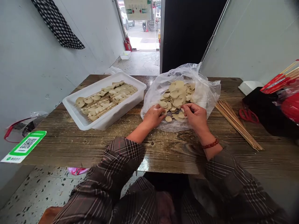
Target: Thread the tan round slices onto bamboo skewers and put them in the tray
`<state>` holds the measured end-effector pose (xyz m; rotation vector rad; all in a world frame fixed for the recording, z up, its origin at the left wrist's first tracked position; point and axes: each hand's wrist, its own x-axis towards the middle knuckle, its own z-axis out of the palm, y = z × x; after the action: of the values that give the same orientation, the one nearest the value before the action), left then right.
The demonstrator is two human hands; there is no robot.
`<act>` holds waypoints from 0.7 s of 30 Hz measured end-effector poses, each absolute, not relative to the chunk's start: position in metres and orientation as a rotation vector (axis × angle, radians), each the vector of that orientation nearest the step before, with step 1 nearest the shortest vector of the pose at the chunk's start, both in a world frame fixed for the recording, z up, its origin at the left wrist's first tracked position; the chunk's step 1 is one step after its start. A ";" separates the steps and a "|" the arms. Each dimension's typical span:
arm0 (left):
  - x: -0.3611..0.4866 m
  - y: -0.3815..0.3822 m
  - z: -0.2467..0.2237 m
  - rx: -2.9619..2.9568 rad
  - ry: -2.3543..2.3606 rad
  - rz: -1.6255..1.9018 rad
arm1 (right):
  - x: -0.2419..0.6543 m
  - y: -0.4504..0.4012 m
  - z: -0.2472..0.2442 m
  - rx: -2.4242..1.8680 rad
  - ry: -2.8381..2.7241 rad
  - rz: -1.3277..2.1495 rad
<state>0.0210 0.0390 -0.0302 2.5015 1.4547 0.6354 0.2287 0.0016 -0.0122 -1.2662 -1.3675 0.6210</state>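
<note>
Thin round beige slices (178, 93) sit heaped in an open clear plastic bag (210, 85) on the wooden table (168, 155). Left hand (153, 116) is curled at the near left of the heap; can't tell if it grips a slice. Right hand (195, 115) has thumb and fingertips pinched together, seemingly on a slice's edge, at the near right.

Handling, judged by look: slices light, bendy, maybe slightly slippery, likely to tear; take one by its rim, flat between thumb and finger. Bag limp, crumples easily. Bamboo skewers (240, 126) right of it: light, stiff, slim; hold mid-shaft. White plastic tray (102, 124), left, holds skewered slices (105, 99); rigid, lift by rim.

Writing: door poster (137, 9) shows "TSING", rest unclear. Green-and-white card (25, 146) carries a QR code; lettering too small to read.
</note>
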 end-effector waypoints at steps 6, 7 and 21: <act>0.023 0.050 -0.029 2.183 1.513 0.930 | 0.227 0.000 -0.010 -1.270 -1.357 0.617; 0.023 0.053 -0.030 2.129 1.526 0.995 | 0.227 0.000 -0.009 -1.271 -1.359 0.625; 0.014 0.056 -0.019 1.341 1.074 1.072 | 0.226 0.000 -0.008 -1.259 -1.374 0.645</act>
<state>0.0138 0.0563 -0.0186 1.3405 1.0742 1.0724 0.2263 -0.0001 -0.0078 -1.2590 -1.3742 0.6450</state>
